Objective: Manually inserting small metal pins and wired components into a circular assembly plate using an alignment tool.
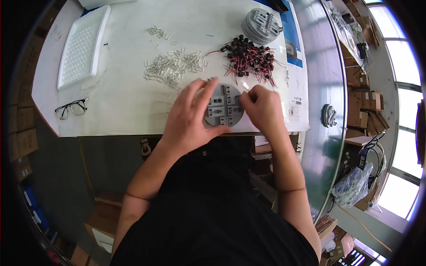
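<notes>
A round grey fixture (227, 104) with raised blocks and slots lies near the front edge of the table. My left hand (188, 113) wraps its left side, fingers at the far rim and thumb at the near rim. At the right rim, my right hand (264, 104) is closed in a pinch. A small pale blur shows by its fingertips, but what it holds is hidden. Beyond the fixture lie a heap of small black cylindrical parts with red and black wires (250, 57) and a scatter of small U-shaped metal pieces (171, 68).
More round grey fixtures (259, 26) are stacked at the far right. A white tray (95, 66) and a pair of glasses (71, 109) lie on the left. Another grey fixture (329, 115) rests on the greenish surface to the right. Cardboard boxes (370, 101) stand beyond it.
</notes>
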The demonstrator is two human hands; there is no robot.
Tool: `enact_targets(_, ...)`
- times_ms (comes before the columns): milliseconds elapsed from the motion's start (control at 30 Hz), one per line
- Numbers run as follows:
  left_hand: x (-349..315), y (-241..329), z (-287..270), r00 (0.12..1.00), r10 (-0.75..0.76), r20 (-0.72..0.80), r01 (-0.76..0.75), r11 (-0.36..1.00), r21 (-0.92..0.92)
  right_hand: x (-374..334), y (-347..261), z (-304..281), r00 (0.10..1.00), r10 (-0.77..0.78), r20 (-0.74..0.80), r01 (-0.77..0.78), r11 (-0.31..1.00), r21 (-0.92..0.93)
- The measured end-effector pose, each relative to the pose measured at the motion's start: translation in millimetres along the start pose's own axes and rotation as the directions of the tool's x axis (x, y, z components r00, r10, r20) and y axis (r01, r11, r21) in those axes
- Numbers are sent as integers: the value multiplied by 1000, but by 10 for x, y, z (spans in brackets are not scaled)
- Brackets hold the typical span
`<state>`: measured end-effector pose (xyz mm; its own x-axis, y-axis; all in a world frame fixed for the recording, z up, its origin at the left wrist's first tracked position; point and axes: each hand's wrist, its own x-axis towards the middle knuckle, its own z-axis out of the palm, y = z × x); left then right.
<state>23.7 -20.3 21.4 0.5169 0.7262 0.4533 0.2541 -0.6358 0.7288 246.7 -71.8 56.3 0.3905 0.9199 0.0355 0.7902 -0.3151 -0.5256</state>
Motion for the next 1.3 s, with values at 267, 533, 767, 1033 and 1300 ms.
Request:
enact_targets(267,-50,-128,20,986,-60,156,61,998,-6,805,-624,311,952,-136,276,200,955,-220)
enact_targets(533,-103,-142,36,989,-72,132,75,997,-17,822,-605,542,946,-179,270,241,946,-216)
enact_targets(767,-107,-153,34,987,-70,146,74,997,-17,733,-521,514,957,-159,244,220,943,-249)
enact_targets(1033,-104,-148,22,988,-59,143,61,998,-11,811,-314,345,916,-347,201,361,932,-34)
enact_targets(1300,-89,-135,13,987,-84,137,89,996,-28,816,-376,295,923,-244,298,291,949,-124)
